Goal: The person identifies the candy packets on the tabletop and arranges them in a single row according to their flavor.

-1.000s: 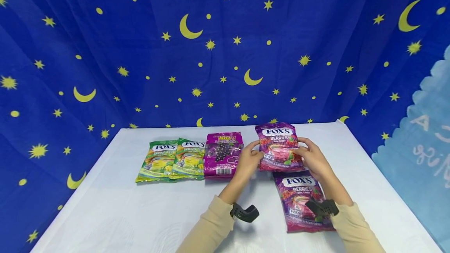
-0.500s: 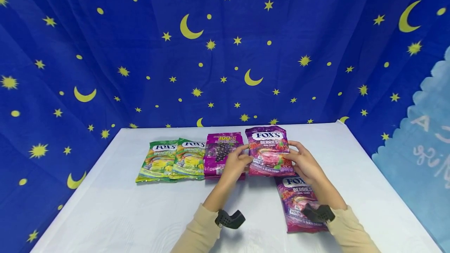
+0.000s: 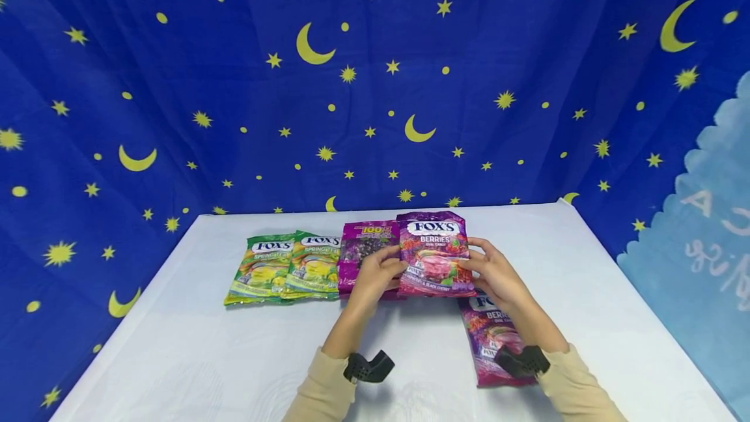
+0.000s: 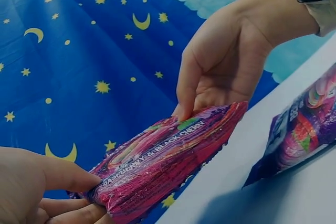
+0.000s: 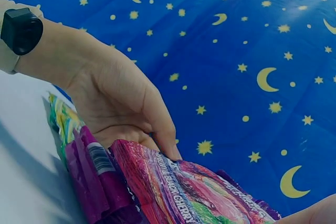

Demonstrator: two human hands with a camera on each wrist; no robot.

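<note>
Between both hands is a purple-and-pink Fox's Berries candy bag, its printed front up. My left hand pinches its left side, and my right hand grips the right side with the thumb on top. In the left wrist view, the held candy bag appears raised off the table. It covers the right part of a purple candy bag with a dark fruit picture. A second Berries bag lies nearer me, partly hidden under my right wrist.
Two green Fox's Spring Tea bags overlap at the left of the purple bag. All rest on a white table. Behind it hangs a blue curtain with yellow moons and stars; a light blue cloth is at the right.
Both hands have carried the held Berries bag to the left, from above the second Berries bag to partly over the purple fruit bag. The other bags have stayed in place.
</note>
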